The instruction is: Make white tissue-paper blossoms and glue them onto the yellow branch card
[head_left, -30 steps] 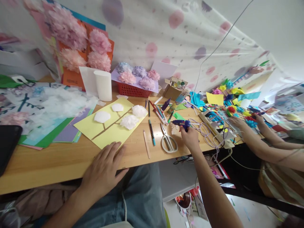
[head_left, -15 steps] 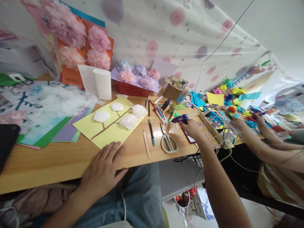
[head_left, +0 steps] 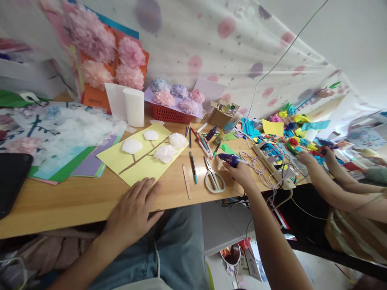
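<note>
My left hand (head_left: 133, 205) lies flat with fingers outstretched at the table's front edge, fingertips at the lower edge of a yellow sheet (head_left: 133, 171). On that sheet are a brown branch line, two white paper pieces (head_left: 132, 146) and two fluffy white tissue flowers (head_left: 165, 153). My right hand (head_left: 242, 174) is closed around the handle of a dark blue glue gun (head_left: 228, 159), its nozzle pointing left. Just left of this hand lie pale-handled scissors (head_left: 215, 180). A teal marker (head_left: 193, 167) and a wooden stick (head_left: 186, 181) rest between the sheet and the scissors.
A power strip (head_left: 273, 165) with tangled cords lies to the right. Beyond it, a co-worker's hands (head_left: 306, 158) are among coloured paper crafts. A red basket (head_left: 171, 114) and a white roll (head_left: 134, 108) stand at the back. A black device (head_left: 14, 181) sits at left.
My right hand and the glue gun have shifted slightly lower. The red-edged flat thing under that hand no longer shows there; a red-edged thing now shows below the table edge at right.
</note>
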Demonstrator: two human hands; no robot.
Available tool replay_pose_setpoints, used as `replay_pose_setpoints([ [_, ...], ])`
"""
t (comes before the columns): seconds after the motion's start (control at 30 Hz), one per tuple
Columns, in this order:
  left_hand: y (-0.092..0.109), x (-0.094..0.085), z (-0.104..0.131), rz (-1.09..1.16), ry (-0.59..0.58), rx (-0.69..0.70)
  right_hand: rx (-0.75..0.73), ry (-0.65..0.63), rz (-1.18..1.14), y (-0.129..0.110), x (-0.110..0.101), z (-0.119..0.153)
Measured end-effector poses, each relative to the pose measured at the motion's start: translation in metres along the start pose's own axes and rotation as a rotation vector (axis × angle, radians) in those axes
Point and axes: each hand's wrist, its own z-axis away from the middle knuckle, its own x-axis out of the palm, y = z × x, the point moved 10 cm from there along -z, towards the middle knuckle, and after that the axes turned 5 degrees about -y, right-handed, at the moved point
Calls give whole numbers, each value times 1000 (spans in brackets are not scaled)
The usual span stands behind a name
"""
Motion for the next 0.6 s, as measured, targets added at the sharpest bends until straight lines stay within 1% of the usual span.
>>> replay_pose_setpoints([
  [0.07, 0, -1, 0, 0, 2, 0, 17, -10, 12, 2, 3, 6],
  [0.2, 2, -1, 0, -21, -2, 15, 43, 10, 15, 6, 0, 16],
  [0.4, 2, 0, -1, -27, -11, 16, 57, 19, -109, 21, -6, 21],
  [0.53, 1, 1, 0, -24, -7, 20, 67, 13, -134, 25, -4, 26],
  [0.6, 0, 2, 0, -13, -7, 19, 77, 36, -155, 25, -5, 31],
])
